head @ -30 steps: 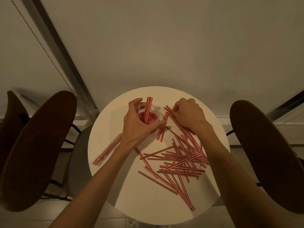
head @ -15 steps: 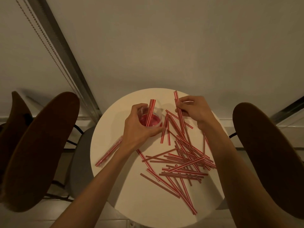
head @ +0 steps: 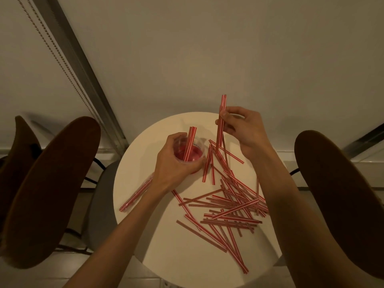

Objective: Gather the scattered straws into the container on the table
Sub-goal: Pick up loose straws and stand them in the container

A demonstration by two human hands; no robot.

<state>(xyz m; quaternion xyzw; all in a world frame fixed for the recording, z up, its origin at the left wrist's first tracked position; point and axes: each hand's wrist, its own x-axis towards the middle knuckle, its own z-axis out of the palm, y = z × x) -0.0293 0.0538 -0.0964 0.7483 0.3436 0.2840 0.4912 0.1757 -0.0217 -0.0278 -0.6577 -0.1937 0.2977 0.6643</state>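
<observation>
Left hand [head: 176, 161] grips the clear cup [head: 190, 151]; right hand [head: 245, 132] pinches striped straws [head: 220, 125] upright. Best to align their lower ends over the rim before releasing.

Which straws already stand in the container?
The short bundle of straws leaning upright in the clear cup held by the left hand; the others lie flat.

Container [head: 190, 151] left of straws [head: 230, 206] on table [head: 145, 235].

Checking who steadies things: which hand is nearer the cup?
Left. The left hand wraps the cup; the right hand is raised off to its right, pinching straws.
</observation>
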